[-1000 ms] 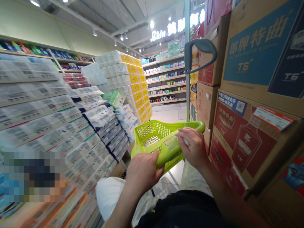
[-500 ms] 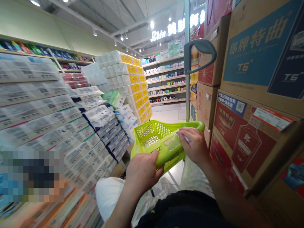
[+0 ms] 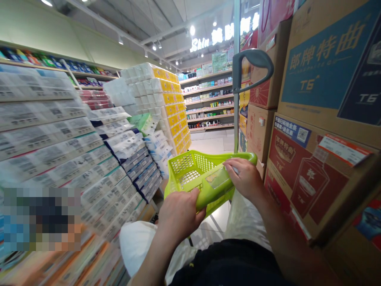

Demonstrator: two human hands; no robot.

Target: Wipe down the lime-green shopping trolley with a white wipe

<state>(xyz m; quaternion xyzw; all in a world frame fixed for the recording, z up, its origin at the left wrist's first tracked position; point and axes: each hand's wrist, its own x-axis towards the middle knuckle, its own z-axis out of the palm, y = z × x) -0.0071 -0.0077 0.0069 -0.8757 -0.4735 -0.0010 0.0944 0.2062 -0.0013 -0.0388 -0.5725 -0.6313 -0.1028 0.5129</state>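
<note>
1. Stacked paper packs (image 3: 38, 123) are standing left of the green basket (image 3: 210, 197), which is serving as the landmark for this list.
2. Navy-edged packs (image 3: 145, 172) are lying in piles nearer to the basket, on its left side.
3. Yellow-and-white roll packs (image 3: 174, 113) are rising in a tall block beyond the basket, towards its left.
4. The left hand (image 3: 180, 212) is holding the left part of the basket's near rim in a narrow grip, one digit lying over the top and another curling around the near side.
5. The basket itself is sitting tilted in front of the person, between both hands; a pale label (image 3: 216, 178) is showing on its near rim.
6. The right hand (image 3: 245, 178) is gripping the right part of the same rim, fingers bending over the top; what the pale patch beneath them is, one cannot tell.
7. A grey handle (image 3: 237, 73) is standing on a pole above the basket's right end.
8. Printed cartons (image 3: 327, 59) are towering right of the basket.
9. For good handling, as a judgement, both hands should be sharing the load evenly, thumbs should be steadying the rim, and the right elbow should be clearing the cartons.
</note>
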